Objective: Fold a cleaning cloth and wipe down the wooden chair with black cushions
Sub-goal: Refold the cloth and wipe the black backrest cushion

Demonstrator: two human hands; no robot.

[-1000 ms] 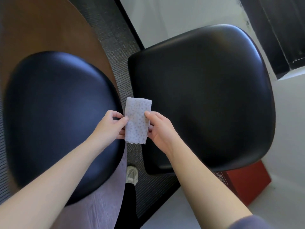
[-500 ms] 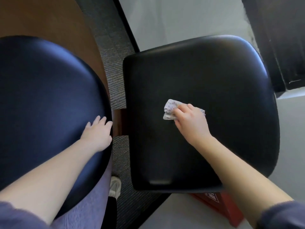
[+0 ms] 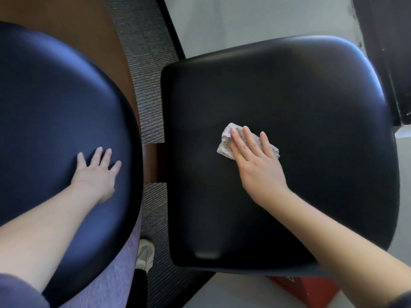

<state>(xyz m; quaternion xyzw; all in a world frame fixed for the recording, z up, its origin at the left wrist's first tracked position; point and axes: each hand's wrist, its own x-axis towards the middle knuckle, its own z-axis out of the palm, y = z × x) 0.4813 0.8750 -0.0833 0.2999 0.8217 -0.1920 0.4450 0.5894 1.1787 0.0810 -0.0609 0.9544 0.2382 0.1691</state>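
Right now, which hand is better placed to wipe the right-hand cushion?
Right. The right hand presses the cloth on that cushion; the left hand rests on the other cushion, empty.

Your seat cushion (image 3: 300, 96) carries the cloth (image 3: 224, 146), approx. mid-seat. The other cushion (image 3: 55, 107) bears your left hand (image 3: 95, 174), probably flat.

place: office-like room | cues: grey ribbed carpet (image 3: 149, 90); black-cushioned wooden chair (image 3: 289, 96); pale hard floor (image 3: 244, 23)
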